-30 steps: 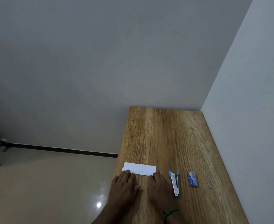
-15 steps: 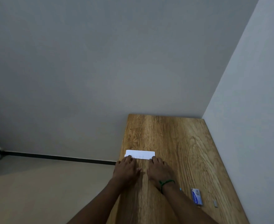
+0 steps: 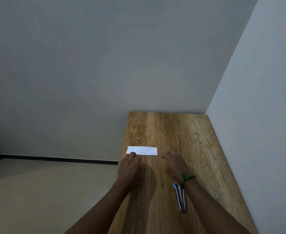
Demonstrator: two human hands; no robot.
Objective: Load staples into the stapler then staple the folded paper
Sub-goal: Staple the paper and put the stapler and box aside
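Observation:
A white folded paper strip (image 3: pixel 144 150) lies flat on the wooden table (image 3: pixel 169 132) near its left edge. My left hand (image 3: pixel 129 168) rests palm down with its fingertips on the paper's near left corner. My right hand (image 3: pixel 175 164) hovers just right of the paper, fingers loosely curled, off the sheet and holding nothing. A blue and silver stapler (image 3: pixel 180 197) lies opened on the table beside my right forearm, which partly covers it. A small silver strip of staples (image 3: pixel 217 196) sits near the right wall. The staple box is hidden behind my right forearm.
The table fills a corner, with a white wall (image 3: pixel 265 115) along its right side and a grey wall behind. Left of the table edge the tiled floor (image 3: pixel 46 200) drops away, with a dark skirting line at the wall's foot.
The paper has been pushed farther from me. My right hand has come off the paper and moved to the right; my left hand still touches it. The view has tilted.

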